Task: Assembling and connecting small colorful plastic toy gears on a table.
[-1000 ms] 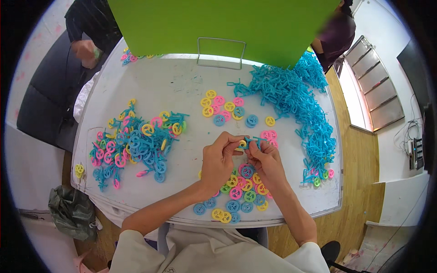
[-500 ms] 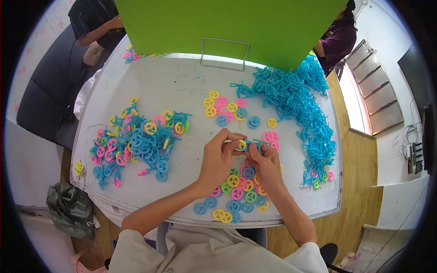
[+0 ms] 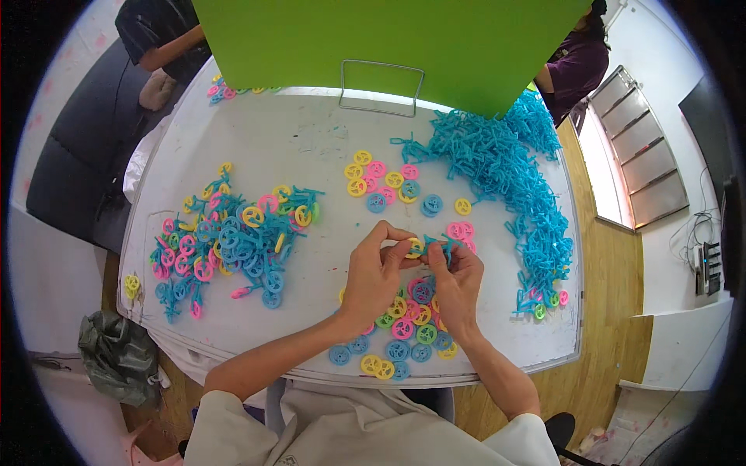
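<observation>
Above the table's middle, my left hand (image 3: pixel 374 272) pinches a small yellow plastic wheel (image 3: pixel 415 248). Close beside it, my right hand (image 3: pixel 457 289) grips a blue forked plastic piece (image 3: pixel 444 242). The two parts meet between my fingertips; my fingers hide how far they are joined. Loose wheels (image 3: pixel 402 329) in pink, yellow, green and blue lie beneath and in front of my hands. A smaller group of wheels (image 3: pixel 376 168) lies beyond them. On the right is a long heap of blue forked pieces (image 3: pixel 497 163). At left, a pile (image 3: pixel 233 237) mixes wheels with blue pieces attached.
A green panel (image 3: pixel 388 46) with a wire loop (image 3: pixel 381 87) stands at the white table's (image 3: pixel 287 155) far side. One person (image 3: pixel 167 46) is at the far left, another (image 3: pixel 575 74) at the far right. A dark green bag (image 3: pixel 118 359) sits beyond the left edge.
My hands have shifted slightly, and more of the blue forked piece shows beside the yellow wheel. My right hand has turned a little. The piles look the same.
</observation>
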Action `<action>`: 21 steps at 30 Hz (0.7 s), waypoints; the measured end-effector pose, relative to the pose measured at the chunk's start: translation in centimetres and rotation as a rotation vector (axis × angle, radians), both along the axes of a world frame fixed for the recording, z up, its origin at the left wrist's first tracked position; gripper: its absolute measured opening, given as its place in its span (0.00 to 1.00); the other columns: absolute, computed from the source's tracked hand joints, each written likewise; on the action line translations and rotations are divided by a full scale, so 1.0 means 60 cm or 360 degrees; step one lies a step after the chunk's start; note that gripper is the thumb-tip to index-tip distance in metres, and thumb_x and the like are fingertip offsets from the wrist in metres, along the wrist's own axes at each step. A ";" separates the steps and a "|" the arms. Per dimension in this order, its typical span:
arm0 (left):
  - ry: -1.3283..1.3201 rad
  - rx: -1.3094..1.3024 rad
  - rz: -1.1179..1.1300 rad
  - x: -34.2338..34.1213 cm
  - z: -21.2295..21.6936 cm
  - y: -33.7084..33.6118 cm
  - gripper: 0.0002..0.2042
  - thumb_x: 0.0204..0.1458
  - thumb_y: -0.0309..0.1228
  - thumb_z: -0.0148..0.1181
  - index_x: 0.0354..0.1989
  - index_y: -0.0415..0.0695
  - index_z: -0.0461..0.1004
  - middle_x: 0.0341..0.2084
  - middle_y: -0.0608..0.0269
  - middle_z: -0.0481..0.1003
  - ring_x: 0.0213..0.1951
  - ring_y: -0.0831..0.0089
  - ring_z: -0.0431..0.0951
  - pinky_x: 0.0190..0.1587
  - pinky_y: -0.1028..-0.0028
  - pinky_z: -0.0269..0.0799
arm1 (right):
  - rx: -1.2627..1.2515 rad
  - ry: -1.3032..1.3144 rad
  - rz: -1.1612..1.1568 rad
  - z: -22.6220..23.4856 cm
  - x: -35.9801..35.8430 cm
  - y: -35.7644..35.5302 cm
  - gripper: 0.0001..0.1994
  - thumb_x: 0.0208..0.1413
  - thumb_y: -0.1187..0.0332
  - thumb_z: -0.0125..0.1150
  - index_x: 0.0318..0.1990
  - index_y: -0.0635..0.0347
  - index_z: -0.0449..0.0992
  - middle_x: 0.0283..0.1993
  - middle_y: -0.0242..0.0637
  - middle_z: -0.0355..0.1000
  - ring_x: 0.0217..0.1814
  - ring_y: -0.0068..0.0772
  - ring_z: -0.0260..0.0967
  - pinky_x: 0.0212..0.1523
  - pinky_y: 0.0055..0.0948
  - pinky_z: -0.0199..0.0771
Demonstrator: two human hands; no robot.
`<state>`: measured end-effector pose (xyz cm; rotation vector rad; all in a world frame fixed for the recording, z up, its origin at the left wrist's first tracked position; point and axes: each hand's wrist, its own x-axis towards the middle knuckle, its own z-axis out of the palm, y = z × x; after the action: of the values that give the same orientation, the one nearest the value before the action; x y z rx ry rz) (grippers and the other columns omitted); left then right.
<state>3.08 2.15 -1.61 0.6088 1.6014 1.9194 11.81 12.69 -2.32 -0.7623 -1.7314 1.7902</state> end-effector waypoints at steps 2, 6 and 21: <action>0.0077 -0.0055 -0.0005 -0.007 -0.006 -0.002 0.04 0.61 0.22 0.47 0.38 0.33 0.66 0.40 0.54 0.72 0.41 0.71 0.78 0.45 0.71 0.79 | 0.0102 -0.0063 0.0034 0.000 -0.002 0.006 0.08 0.57 0.68 0.62 0.34 0.65 0.76 0.28 0.28 0.73 0.28 0.13 0.63 0.28 0.17 0.62; 0.0176 -0.0056 -0.0005 -0.012 0.015 -0.003 0.04 0.60 0.21 0.49 0.38 0.33 0.67 0.34 0.58 0.72 0.38 0.74 0.77 0.42 0.72 0.79 | 0.0261 0.0024 0.0098 0.014 -0.005 0.012 0.08 0.56 0.70 0.62 0.36 0.67 0.77 0.29 0.29 0.73 0.31 0.14 0.65 0.30 0.17 0.63; 0.1284 -0.0410 -0.0018 -0.007 0.053 -0.011 0.14 0.43 0.29 0.67 0.39 0.44 0.73 0.33 0.56 0.69 0.39 0.61 0.73 0.41 0.67 0.71 | -0.0793 0.0382 0.0043 0.026 -0.006 0.035 0.22 0.65 0.68 0.49 0.63 0.62 0.56 0.40 0.34 0.70 0.44 0.23 0.68 0.44 0.24 0.70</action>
<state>2.66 1.47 1.58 1.3838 2.2563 1.4812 11.46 14.80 -0.78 -0.6785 -1.1573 2.2623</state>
